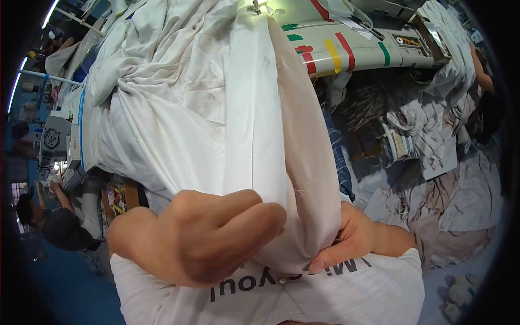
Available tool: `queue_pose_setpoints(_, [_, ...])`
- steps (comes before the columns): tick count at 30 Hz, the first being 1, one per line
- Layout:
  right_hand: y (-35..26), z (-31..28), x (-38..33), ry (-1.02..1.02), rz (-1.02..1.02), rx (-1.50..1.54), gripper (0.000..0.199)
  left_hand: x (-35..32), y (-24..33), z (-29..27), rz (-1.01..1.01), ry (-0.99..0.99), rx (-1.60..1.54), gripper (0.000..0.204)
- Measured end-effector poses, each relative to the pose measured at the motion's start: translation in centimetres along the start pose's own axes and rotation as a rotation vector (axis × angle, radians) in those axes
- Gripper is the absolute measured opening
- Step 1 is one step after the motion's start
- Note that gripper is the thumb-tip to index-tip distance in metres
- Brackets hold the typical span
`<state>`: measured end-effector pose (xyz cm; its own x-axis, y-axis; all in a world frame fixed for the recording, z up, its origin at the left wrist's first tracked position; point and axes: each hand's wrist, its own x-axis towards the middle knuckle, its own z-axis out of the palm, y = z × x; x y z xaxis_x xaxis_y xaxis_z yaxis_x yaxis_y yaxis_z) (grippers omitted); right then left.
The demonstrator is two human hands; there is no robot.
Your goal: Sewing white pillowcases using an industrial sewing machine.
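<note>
A large white cloth (173, 141) spreads in folds from the sewing machine's lit needle area (257, 8) down to my lap. Along it runs a flat, smooth strip (254, 119) with a lengthwise line, and to the right hangs a pale pinkish layer (309, 162). My left hand (222, 233) is closed at the near end of the strip, its fingers curled and their tips hidden. My right hand (352, 230) grips the edge of the pinkish layer, thumb on top and the other fingers mostly hidden behind it.
The pale machine bed (368, 46) carries coloured tape strips, with dark-handled snips (371, 30) on it. Heaps of cloth (433, 200) lie at the right. A box of small items (116, 200) stands at the left, near a seated person (65, 222). Another person's arm (482, 70) shows at the far right.
</note>
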<state>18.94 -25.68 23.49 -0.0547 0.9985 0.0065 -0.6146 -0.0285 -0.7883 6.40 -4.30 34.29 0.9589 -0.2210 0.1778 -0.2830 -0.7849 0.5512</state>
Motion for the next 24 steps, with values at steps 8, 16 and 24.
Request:
queue_pose_setpoints(8, [0.3,1.1,0.9,-0.229,-0.321,-0.607,0.009,-1.8,2.2,6.6,0.052,0.160,0.206,0.033])
queue_pose_setpoints(16, [0.6,1.5,0.1,-0.234,-0.318,-0.622,0.005,-2.5,3.2,8.1,0.030,0.077,0.271,0.023])
queue_pose_setpoints(24, [-3.2,-1.4,3.7,0.232,-0.702,-1.681,0.017,-2.7,3.6,8.8,0.024,-0.051,0.394,0.014])
